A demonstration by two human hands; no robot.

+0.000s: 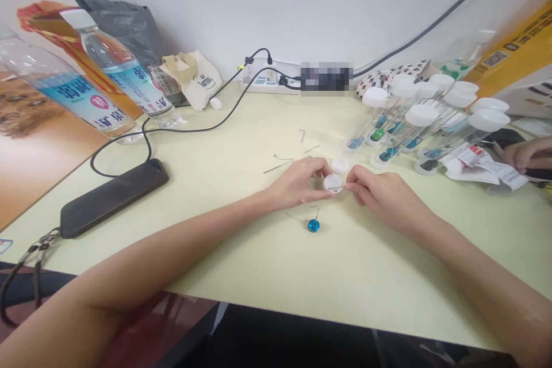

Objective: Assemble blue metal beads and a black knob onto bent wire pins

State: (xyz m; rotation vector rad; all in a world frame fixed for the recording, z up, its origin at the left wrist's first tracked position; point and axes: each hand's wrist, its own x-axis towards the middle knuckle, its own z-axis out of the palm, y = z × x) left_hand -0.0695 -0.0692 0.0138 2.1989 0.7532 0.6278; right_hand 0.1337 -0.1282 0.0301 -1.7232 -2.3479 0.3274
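My left hand (302,182) is closed around a small round white cap (332,180), with its hollow side facing me. My right hand (371,188) pinches a thin metal rod (337,187) whose tip reaches inside the cap. Just below my left hand, a blue disc-shaped piece (314,225) with a bent wire lies on the table. Behind the hands lies another white cap (340,165). A long thin rod with a bent wire (278,167), a small bent wire (313,149) and an L-shaped hex key (302,135) are to the upper left.
Several clear tubes with white lids (421,116) stand at the right, near another person's hand (528,155). A power bank with a strap (114,198), a black cable (207,129) and water bottles (125,77) occupy the left. A power strip (271,80) sits against the wall.
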